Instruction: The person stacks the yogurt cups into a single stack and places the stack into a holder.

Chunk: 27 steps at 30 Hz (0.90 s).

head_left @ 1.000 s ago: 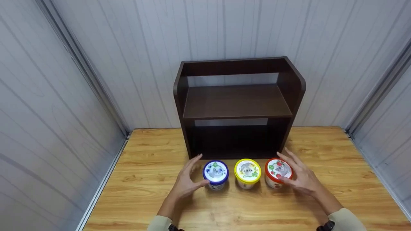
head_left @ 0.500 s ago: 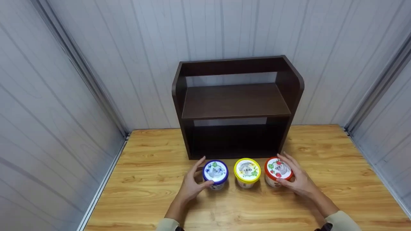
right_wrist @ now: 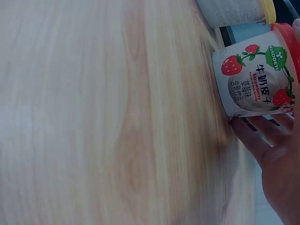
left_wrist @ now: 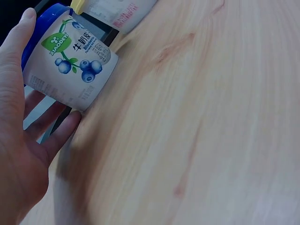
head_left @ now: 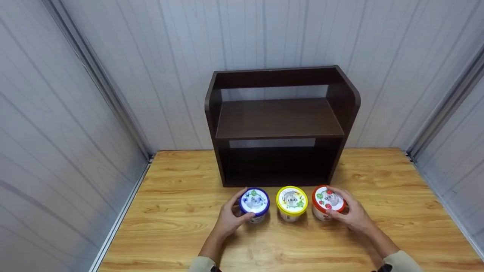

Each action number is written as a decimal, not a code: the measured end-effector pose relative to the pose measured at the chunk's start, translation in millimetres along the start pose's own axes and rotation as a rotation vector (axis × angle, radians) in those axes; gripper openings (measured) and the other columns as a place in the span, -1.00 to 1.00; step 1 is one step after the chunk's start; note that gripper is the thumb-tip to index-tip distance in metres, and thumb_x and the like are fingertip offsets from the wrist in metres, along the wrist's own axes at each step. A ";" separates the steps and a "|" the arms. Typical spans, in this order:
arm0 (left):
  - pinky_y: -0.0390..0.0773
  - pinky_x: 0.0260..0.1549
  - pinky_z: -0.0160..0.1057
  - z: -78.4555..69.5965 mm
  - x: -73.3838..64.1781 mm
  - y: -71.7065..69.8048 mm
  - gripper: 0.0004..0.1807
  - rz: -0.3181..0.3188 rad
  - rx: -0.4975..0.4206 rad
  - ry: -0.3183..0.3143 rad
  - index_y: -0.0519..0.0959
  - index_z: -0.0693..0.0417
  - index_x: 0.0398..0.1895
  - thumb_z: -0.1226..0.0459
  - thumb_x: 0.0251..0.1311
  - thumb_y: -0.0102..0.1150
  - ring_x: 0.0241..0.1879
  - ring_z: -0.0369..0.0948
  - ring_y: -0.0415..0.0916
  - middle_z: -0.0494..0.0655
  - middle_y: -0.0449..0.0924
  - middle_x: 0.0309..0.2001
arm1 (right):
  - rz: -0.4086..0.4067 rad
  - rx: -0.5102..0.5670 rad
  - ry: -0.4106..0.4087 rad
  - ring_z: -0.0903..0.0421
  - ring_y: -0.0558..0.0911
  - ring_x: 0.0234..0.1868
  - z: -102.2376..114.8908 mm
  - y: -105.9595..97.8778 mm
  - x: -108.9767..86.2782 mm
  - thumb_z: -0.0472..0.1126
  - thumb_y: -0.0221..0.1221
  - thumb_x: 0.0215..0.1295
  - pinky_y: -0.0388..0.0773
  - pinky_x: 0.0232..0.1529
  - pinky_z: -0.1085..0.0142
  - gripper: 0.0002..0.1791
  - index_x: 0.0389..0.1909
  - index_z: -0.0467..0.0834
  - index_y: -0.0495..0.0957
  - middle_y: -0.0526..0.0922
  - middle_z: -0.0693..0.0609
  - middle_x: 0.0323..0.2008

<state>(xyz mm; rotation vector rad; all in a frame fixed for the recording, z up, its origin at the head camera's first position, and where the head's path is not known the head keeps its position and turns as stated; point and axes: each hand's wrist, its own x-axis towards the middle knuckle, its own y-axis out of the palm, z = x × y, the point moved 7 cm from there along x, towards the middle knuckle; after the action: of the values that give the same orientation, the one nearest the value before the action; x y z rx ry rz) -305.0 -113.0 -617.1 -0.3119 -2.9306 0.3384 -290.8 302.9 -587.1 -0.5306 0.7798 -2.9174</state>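
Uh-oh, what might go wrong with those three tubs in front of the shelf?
The left hand has its thumb at the rim of the blue-lidded tub, so lifting by the lid might loosen it. The yellow-lidded tub stands between the other two and could get bumped if they swing inward. The red-lidded tub, in the right hand, is near the front of the dark shelf, so it might knock that if pushed forward.

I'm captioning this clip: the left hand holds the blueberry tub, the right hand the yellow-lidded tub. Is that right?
Not quite: the right hand holds the red-lidded strawberry tub, not the yellow-lidded tub, as the head view shows. The left hand does hold the blueberry tub.
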 end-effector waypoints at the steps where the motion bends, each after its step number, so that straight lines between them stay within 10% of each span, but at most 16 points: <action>1: 0.71 0.28 -0.14 0.6 -0.2 0.2 -0.04 -0.001 -0.004 -0.001 0.43 -0.02 0.71 0.17 0.27 0.69 0.39 0.12 0.63 0.26 0.60 0.49 | 0.005 0.001 0.014 0.58 0.48 0.29 -0.7 0.5 -0.9 -0.31 0.59 0.28 0.38 0.27 0.70 -0.17 0.57 -0.13 0.54 0.62 -0.26 0.47; 27: 0.53 0.44 -0.14 4.0 4.9 -1.3 -0.07 -0.001 -0.006 -0.007 0.49 0.00 0.64 0.19 0.20 0.72 0.35 -0.09 0.55 0.13 0.66 0.43 | -0.001 0.056 0.039 0.50 0.59 0.17 2.2 0.6 6.2 -0.37 0.52 0.35 0.55 0.14 0.61 -0.22 0.58 -0.22 0.51 0.68 -0.33 0.34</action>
<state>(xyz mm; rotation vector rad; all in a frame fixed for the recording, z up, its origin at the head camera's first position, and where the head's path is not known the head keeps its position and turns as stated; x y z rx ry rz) -310.7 -114.0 -619.9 -0.3107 -2.9389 0.3310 -295.8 300.4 -583.6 -0.4715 0.7004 -2.9490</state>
